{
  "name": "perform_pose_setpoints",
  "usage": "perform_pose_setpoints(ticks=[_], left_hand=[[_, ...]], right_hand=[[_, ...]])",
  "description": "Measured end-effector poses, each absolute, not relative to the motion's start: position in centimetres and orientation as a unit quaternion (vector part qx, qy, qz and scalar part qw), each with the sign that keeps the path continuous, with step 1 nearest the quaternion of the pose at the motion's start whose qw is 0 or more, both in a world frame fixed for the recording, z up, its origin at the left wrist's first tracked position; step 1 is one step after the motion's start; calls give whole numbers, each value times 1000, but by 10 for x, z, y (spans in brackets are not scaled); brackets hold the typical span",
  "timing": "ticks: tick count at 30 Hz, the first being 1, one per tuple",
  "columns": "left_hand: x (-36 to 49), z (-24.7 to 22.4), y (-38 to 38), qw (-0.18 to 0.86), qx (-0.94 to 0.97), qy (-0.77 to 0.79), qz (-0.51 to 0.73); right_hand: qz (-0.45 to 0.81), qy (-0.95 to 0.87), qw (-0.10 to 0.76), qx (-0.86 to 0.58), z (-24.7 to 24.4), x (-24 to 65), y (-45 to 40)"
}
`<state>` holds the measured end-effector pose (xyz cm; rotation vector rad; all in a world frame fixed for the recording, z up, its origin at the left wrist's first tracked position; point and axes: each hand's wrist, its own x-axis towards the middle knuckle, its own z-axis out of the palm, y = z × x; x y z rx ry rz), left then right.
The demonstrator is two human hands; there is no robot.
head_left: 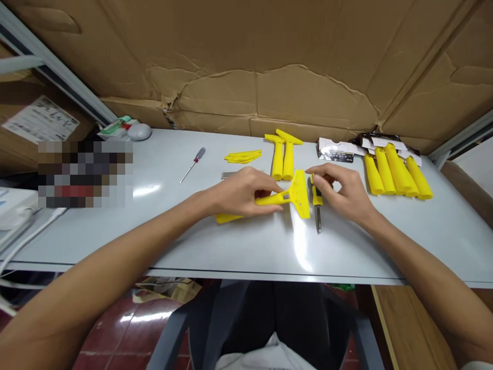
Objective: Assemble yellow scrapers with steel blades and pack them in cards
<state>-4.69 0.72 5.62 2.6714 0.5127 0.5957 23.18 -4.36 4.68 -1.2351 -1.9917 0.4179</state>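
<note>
My left hand is closed around the handle of a yellow plastic scraper. The scraper's flat wide head points right, and small holes show in it. Just right of that head, my right hand pinches the upper end of a yellow-and-black screwdriver, whose metal shaft points toward the table's front edge. Behind my left hand, a grey metal strip is partly hidden. Two more yellow scraper pieces lie behind the held one, with thin yellow plastic strips to their left.
Several yellow handle sleeves lie at the right, against printed packaging. A second screwdriver lies left of centre on the white table. A computer mouse sits at the back left. Cardboard walls the rear.
</note>
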Motion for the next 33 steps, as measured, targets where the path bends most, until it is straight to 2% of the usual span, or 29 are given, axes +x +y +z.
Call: perform_pose_setpoints(ticks=[4,7,9,12,16,19,23,26,30,33], left_hand=[[-44,53,2,141,970,162,112],[-43,50,-1,138,974,160,87],[-42,47,-3,128,976,159,70],[-41,48,-3,137,976,158,63],[-55,62,17,213,949,183,141],[-79,72,46,134,932,289,171],[-103,70,76,76,917,389,45],[-105,64,82,81,906,415,-8],[-99,63,76,86,903,421,-6],[-97,66,73,85,902,423,-1]], right_hand=[[3,-774,218,-595,41,231,-44],[-16,-768,139,-625,39,231,-44],[11,-776,121,-618,38,231,-44],[73,-774,153,-610,37,232,-42],[104,-757,234,-601,39,238,-34],[133,-720,312,-605,45,247,-27],[210,-679,378,-593,55,266,-19],[140,-721,362,-575,53,282,-10],[13,-784,284,-552,39,297,2],[5,-799,242,-550,31,299,6]])
